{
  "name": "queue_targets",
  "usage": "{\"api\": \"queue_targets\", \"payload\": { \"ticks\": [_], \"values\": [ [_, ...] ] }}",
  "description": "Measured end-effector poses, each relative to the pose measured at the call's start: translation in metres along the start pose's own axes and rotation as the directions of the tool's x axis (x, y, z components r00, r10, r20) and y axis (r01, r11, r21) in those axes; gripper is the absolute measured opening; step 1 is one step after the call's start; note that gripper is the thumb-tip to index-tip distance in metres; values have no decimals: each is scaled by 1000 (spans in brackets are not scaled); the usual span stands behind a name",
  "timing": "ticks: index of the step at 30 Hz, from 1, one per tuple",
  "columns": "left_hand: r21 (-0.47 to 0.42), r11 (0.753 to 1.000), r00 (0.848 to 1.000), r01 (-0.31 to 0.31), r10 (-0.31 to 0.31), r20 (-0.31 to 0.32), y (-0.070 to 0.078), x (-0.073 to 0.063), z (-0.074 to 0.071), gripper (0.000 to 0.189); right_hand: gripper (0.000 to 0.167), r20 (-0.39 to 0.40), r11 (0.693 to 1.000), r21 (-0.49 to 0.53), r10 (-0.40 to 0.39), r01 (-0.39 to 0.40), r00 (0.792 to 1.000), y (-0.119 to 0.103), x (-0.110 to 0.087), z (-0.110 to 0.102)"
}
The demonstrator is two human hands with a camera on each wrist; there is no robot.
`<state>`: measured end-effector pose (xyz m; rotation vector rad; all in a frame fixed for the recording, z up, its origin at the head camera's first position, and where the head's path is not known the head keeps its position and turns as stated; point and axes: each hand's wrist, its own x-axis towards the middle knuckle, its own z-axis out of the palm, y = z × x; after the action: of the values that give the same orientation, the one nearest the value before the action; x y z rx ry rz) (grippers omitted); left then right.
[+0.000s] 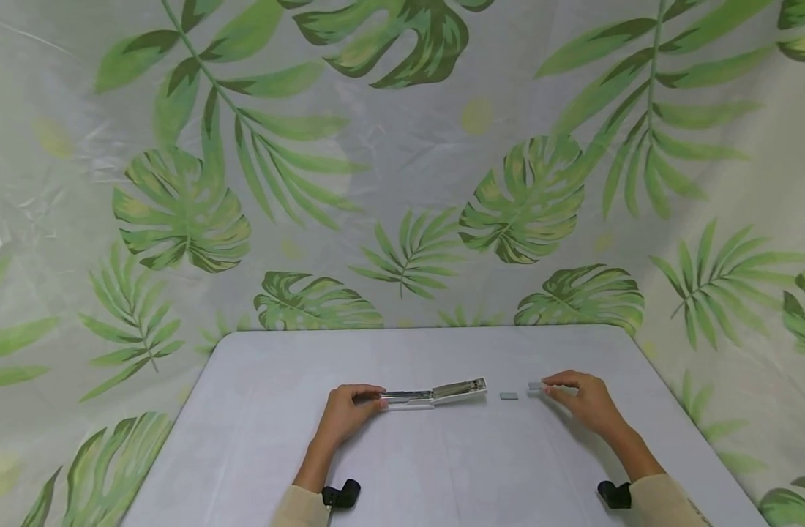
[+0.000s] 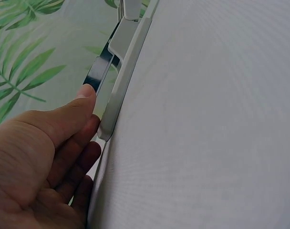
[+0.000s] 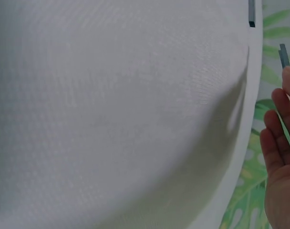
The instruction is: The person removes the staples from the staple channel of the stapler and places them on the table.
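Observation:
A white stapler point(image 1: 459, 393) lies folded wide open on the table, its metal staple track exposed and its top arm tipped back to the right. At its left end, my left hand point(image 1: 350, 411) grips it between thumb and fingers. The left wrist view shows the thumb on the dark metal end of the stapler point(image 2: 121, 81), with fingers near the base's tip. My right hand point(image 1: 588, 404) pinches a short grey strip of staples point(image 3: 284, 55) between thumb and forefinger, raised over the table. Between the stapler and this hand, a second staple strip point(image 1: 509, 396) lies flat.
The table point(image 1: 402, 468) has a white cover, with its back edge a little beyond the hands. Behind it hangs a leaf-patterned curtain point(image 1: 416, 161). Each wrist wears a black camera, such as the left one point(image 1: 342, 495).

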<state>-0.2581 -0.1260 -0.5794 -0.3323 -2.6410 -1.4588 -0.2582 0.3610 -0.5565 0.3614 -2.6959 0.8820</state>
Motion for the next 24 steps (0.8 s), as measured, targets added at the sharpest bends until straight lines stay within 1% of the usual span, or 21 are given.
{"api": "queue_targets", "payload": {
  "ticks": [2,6,13,18,24],
  "values": [
    [3,1000,1000,0,0,3,0,0,0,23,18,21,1000,5,11,-11,1000,1,0,1],
    [0,1000,1000,2,-2,2,0,0,0,24,17,38,1000,10,27,-27,999,2,0,4],
    [-5,1000,1000,17,-17,10,-2,-4,2,23,16,77,998,5,60,-61,995,0,-6,9],
    [0,1000,1000,10,-10,11,-3,-5,3,25,14,73,997,4,73,-74,995,-3,-6,13],
    [3,1000,1000,-1,1,3,-2,-1,1,25,13,64,999,-17,52,-51,997,-4,0,16]
  ]
}}
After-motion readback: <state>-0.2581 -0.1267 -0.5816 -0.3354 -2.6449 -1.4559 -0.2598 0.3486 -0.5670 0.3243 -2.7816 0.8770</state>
